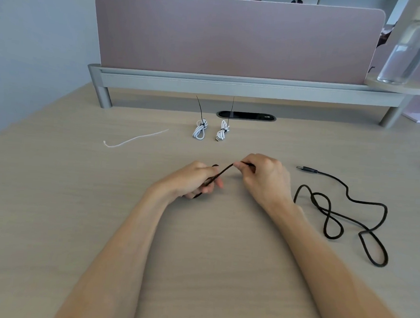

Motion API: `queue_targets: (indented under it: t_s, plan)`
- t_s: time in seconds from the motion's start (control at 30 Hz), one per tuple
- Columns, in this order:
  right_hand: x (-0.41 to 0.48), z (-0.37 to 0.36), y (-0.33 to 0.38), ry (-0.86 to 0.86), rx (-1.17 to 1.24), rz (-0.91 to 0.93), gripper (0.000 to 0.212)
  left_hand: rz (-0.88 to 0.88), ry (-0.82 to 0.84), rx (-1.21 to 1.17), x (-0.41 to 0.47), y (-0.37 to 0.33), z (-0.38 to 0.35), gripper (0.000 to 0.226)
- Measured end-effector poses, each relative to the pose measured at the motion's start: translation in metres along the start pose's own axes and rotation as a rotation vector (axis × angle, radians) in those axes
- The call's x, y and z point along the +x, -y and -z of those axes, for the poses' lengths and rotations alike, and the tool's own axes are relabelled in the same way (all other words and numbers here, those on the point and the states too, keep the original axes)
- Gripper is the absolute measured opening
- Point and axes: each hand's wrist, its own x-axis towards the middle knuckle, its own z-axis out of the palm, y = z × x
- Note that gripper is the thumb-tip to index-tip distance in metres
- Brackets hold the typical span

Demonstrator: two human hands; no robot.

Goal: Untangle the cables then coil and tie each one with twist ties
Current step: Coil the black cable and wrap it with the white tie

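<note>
Both hands are mid-desk (pixel 51 210) with a black cord (pixel 224 171) stretched between them. The left hand (pixel 195 180) is curled around a folded bunch of it, and the right hand (pixel 262 177) pinches the strand at thumb and forefinger. The rest of the cord sprawls loose at 3 o'clock. Two tied white coils (pixel 199 130) sit at 12 o'clock, and a white tie (pixel 133 138) lies at 10 o'clock.
</note>
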Motion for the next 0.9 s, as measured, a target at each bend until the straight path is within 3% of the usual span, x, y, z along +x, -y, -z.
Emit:
queue_targets:
  t_s: [0.1, 0.2, 0.33, 0.47, 0.67, 0.9]
  plan:
    - [-0.004, -0.002, 0.012, -0.126, 0.151, -0.075, 0.019, -0.027, -0.051, -0.15, 0.003, 0.001, -0.003, 0.035]
    - [-0.01, -0.007, 0.024, -0.203, 0.221, 0.089, 0.012, -0.058, -0.168, -0.367, 0.008, 0.002, -0.008, 0.038]
    - [-0.013, -0.017, 0.028, -0.15, 0.314, 0.289, 0.015, -0.093, -0.223, -0.438, 0.01, 0.003, -0.01, 0.04]
    - [-0.013, -0.023, 0.027, -0.094, 0.343, 0.357, 0.022, -0.106, -0.18, -0.41, 0.008, 0.001, -0.009, 0.045]
    - [-0.01, -0.018, 0.027, -0.073, 0.381, 0.25, 0.006, -0.138, -0.138, -0.344, 0.009, 0.002, -0.01, 0.034]
    - [-0.009, -0.018, 0.027, -0.011, 0.471, 0.171, 0.001, -0.16, -0.281, -0.424, 0.013, 0.002, -0.017, 0.037]
